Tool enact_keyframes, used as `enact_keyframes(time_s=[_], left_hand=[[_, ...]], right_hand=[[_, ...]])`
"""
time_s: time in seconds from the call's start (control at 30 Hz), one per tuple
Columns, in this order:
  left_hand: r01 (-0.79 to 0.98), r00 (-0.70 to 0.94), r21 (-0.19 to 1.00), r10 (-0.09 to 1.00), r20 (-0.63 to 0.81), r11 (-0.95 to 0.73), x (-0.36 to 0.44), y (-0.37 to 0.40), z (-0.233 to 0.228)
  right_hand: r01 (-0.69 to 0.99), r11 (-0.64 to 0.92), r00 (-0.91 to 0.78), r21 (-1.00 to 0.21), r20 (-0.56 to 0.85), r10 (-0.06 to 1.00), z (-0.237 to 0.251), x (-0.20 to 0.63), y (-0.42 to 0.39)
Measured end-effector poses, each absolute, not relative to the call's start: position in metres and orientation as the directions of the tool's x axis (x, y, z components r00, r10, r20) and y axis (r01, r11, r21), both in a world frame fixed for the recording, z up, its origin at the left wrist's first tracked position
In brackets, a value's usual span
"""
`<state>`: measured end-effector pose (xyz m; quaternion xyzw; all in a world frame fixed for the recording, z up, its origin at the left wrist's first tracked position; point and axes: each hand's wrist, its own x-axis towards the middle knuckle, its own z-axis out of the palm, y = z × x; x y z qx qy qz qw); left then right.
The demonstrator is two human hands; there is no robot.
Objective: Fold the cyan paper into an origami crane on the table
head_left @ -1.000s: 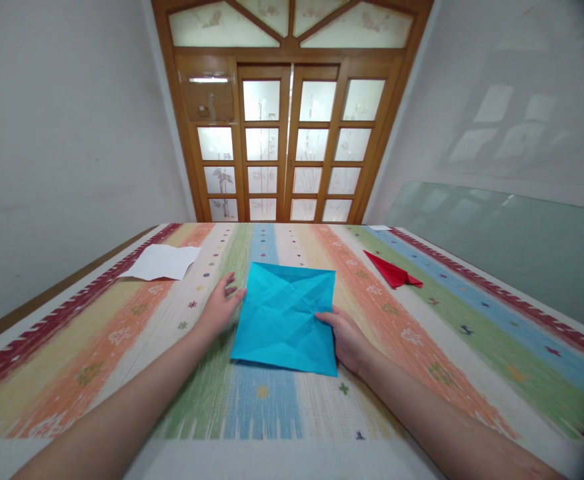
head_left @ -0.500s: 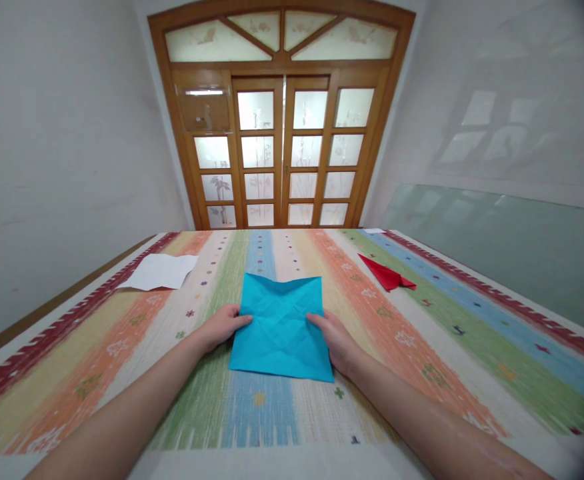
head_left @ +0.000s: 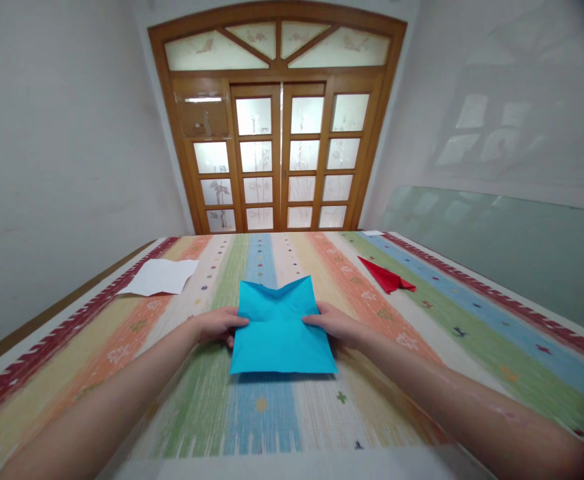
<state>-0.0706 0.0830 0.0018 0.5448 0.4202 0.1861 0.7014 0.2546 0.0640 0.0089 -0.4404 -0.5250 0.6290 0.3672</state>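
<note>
A creased blue square of paper point(head_left: 279, 330) is lifted a little off the striped tablecloth point(head_left: 372, 373), its near edge casting a shadow. My left hand point(head_left: 217, 325) pinches its left edge and my right hand point(head_left: 333, 323) pinches its right edge. The paper's far edge dips in the middle, with both far corners raised.
A white sheet of paper point(head_left: 159, 276) lies at the far left of the table. A folded red paper shape point(head_left: 387, 276) lies at the far right. A glass pane point(head_left: 497, 247) leans along the right wall, and a wooden door point(head_left: 282, 153) stands behind the table.
Both hands closed on the blue paper's side edges and raised it from lying flat. The sheet now bends inward along its middle. The camera tilted slightly.
</note>
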Motion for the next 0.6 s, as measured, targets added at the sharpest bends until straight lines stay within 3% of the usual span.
enact_keyframes(time_s=[0.2,0.33,0.6], left_hand=[[0.158,0.638,0.910,0.664,-0.390,0.383,-0.079,0.090,-0.003],[-0.079,0.604,0.909,0.745,-0.283,0.410,-0.084,0.084,-0.012],[-0.127,0.479,0.900,0.821,-0.312,0.417,-0.077,0.072,-0.002]], right_hand=[[-0.082,-0.153,-0.474,-0.985,-0.096,0.875,0.007,0.270,0.073],[-0.069,-0.180,-0.464,-0.981,-0.128,0.877,-0.004,0.275,0.070],[-0.090,-0.181,-0.371,-0.979,-0.136,0.919,-0.011,0.281,0.071]])
